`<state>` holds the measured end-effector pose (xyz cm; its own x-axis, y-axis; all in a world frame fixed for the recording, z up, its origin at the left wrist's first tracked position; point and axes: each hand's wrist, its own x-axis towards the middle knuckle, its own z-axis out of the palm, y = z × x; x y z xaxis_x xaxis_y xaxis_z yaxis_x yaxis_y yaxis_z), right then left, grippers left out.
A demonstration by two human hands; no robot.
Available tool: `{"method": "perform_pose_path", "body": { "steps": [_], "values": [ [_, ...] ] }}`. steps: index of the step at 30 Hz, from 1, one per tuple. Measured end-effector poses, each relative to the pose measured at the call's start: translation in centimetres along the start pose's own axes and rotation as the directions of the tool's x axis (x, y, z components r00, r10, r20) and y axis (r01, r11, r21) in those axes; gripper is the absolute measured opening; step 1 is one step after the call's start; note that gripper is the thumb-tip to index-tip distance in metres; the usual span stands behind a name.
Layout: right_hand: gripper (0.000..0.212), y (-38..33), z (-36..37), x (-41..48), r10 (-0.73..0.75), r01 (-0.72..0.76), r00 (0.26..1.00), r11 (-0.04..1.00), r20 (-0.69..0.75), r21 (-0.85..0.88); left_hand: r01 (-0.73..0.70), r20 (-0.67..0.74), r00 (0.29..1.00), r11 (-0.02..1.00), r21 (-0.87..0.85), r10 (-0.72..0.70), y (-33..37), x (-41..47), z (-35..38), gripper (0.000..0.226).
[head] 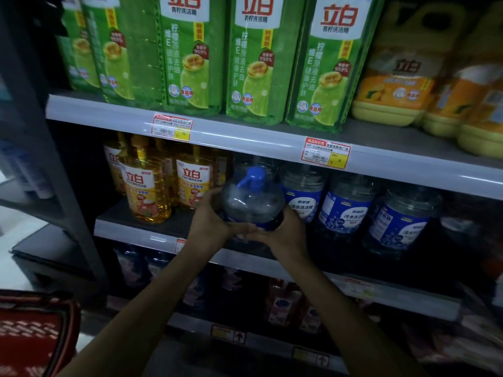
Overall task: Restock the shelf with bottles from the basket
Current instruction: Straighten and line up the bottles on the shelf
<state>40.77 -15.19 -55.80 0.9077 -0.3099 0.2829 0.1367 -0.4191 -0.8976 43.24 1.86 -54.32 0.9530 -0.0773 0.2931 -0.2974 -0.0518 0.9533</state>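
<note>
- A clear bottle (251, 198) with a blue pump cap (251, 176) sits at the centre of the frame, at the front of the middle shelf (130, 232).
- The left hand (209, 213) wraps its fingers round the bottle's left side.
- The right hand (285, 232) curls round its lower right side, and the two hands' fingers meet under the front.
- Whether the bottle's base rests on the shelf cannot be told.
- The held bottle is between the yellow detergent bottles (147, 186) to its left and a row of blue-labelled bottles (345, 210) to its right.
- Green detergent bottles (258, 63) fill the upper shelf, with orange-labelled jugs (394, 85) at the upper right.
- A red basket (35, 330) shows at the lower left corner.
</note>
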Motion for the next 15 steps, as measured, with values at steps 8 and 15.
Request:
{"method": "perform_pose_path", "body": {
  "steps": [8,15],
  "values": [
    [0.105,0.2,2.1,1.5,0.076,-0.076,0.997,0.997,-0.008,-0.033,-0.014,0.018,1.0,1.0,-0.003,0.014,-1.7,2.8,-0.3,0.071],
    [0.1,1.4,2.2,1.8,0.099,-0.099,0.995,0.995,0.008,-0.028,0.028,-0.008,1.0,0.999,-0.038,-0.028,-2.9,3.1,-0.5,0.068]
  ]
}}
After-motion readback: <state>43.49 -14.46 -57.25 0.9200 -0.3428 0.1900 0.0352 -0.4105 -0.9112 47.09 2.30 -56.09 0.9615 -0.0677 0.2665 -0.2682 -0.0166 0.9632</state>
